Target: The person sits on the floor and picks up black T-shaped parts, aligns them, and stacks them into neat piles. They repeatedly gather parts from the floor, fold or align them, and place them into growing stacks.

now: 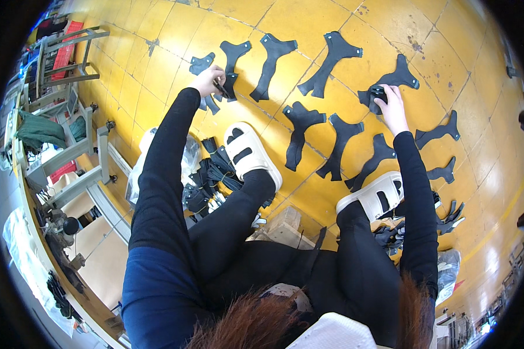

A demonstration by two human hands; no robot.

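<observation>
Black Y-shaped pieces of flat, soft-looking material lie spread over the yellow floor, each with small light marks at its tips. At the upper left my left hand [208,81] is closed, pinching a small dark piece [221,88] among the Y-shaped pieces there. On the right, the fingers of my right hand [394,107] close on a small black piece [377,93], over the lower end of a Y-shaped piece [399,74]. Between my hands lie more such pieces, among them a long Y-shaped piece [330,63] and a nearer one [300,125]. My fingers partly hide what they hold.
My feet in white sandals [253,154] stand just short of the pieces. Bundled black strips [215,174] and plastic bags lie by my left leg, and more dark pieces [390,235] by my right. A low wooden stool [282,227] is beneath me. Metal-framed workbenches [93,157] line the left.
</observation>
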